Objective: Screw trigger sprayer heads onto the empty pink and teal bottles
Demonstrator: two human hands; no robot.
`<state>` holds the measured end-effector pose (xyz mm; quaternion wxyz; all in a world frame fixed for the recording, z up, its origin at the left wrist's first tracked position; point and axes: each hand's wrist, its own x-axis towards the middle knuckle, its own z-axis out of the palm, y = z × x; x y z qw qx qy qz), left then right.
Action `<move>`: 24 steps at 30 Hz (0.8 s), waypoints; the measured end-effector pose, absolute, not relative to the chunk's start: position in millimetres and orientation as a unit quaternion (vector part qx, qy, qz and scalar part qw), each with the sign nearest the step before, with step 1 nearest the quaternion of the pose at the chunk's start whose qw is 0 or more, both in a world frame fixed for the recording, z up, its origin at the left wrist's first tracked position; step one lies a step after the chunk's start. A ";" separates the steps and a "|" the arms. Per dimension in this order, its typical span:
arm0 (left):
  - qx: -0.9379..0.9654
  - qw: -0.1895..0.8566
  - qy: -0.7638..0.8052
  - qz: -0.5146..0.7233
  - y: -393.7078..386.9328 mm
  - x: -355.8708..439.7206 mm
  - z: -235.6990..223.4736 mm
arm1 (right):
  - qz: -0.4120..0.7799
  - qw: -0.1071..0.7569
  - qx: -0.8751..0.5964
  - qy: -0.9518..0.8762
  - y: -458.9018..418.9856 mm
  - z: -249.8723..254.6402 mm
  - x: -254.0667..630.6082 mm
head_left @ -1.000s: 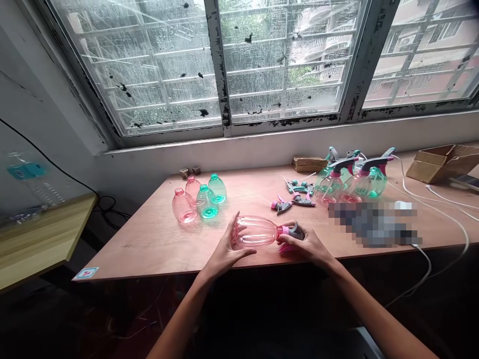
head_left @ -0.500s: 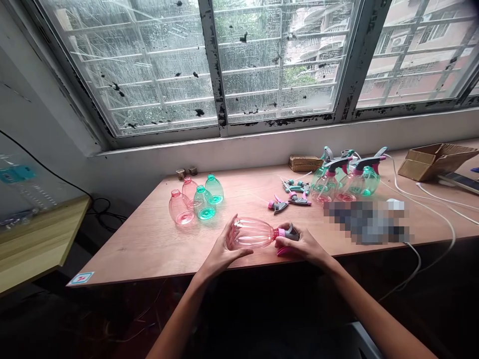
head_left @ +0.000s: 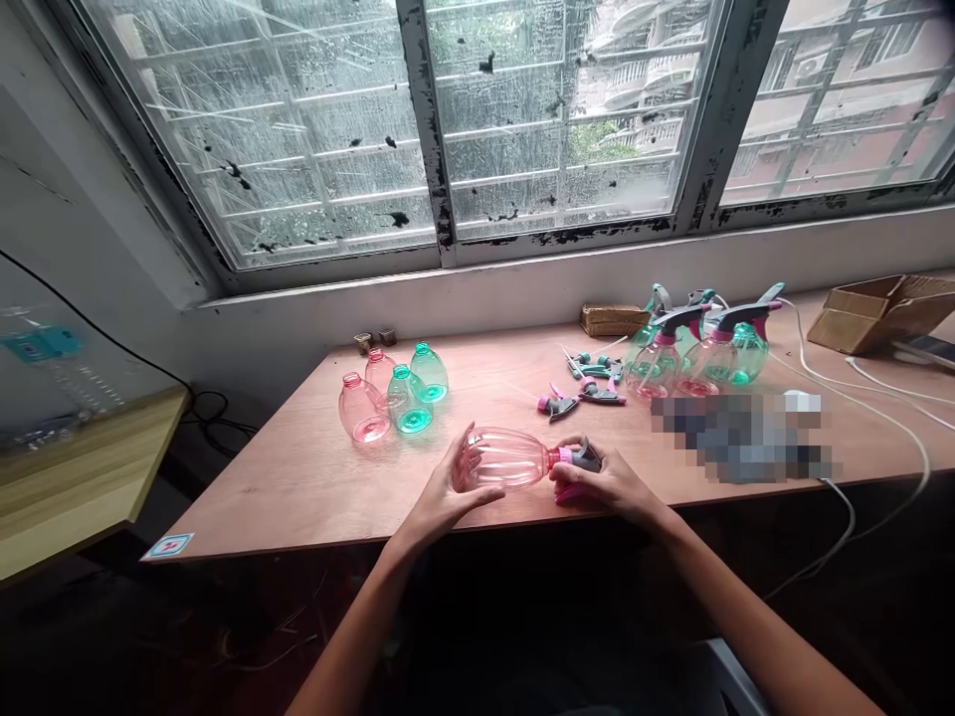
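A clear pink spray bottle (head_left: 511,458) lies on its side just above the table's front edge, its neck pointing right. My left hand (head_left: 452,487) is wrapped round the bottle's base end. At the neck, my right hand (head_left: 604,482) grips the grey and pink spray head (head_left: 584,457), whose pink collar meets the bottle mouth. How tightly the two are joined I cannot tell. Behind the hands lie loose spray heads (head_left: 559,406) in pink-grey and teal-grey. To the left stand pink bottles (head_left: 364,410) and green bottles (head_left: 410,403) without heads.
Several bottles with spray heads fitted (head_left: 705,363) stand at the back right. Beyond them sits an open cardboard box (head_left: 858,313), with white cables (head_left: 887,403) trailing over the edge. A blurred patch (head_left: 746,438) covers something right of my hands. A small brown box (head_left: 613,319) rests by the wall.
The view has shifted slightly. Both hands keep hold of the bottle and spray head, with the right fingers shifted a little around the collar.
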<state>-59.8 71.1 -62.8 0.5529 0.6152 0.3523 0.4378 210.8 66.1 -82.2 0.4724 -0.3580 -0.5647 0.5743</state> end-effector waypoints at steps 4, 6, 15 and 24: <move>0.632 0.554 0.347 0.416 68.4 -61.4 -62.8 | 0.581 0.479 -0.358 -0.552 65.5 -82.0 210.2; 0.625 0.560 0.351 0.415 67.9 -62.1 -62.4 | 0.574 0.480 -0.360 -0.557 65.5 -82.2 210.0; 0.630 0.547 0.341 0.434 69.8 -61.2 -63.3 | 0.584 0.484 -0.372 -0.536 61.7 -74.0 209.5; 0.678 0.507 0.345 0.406 66.0 -62.5 -58.7 | 0.597 0.476 -0.364 -0.533 61.6 -76.3 210.8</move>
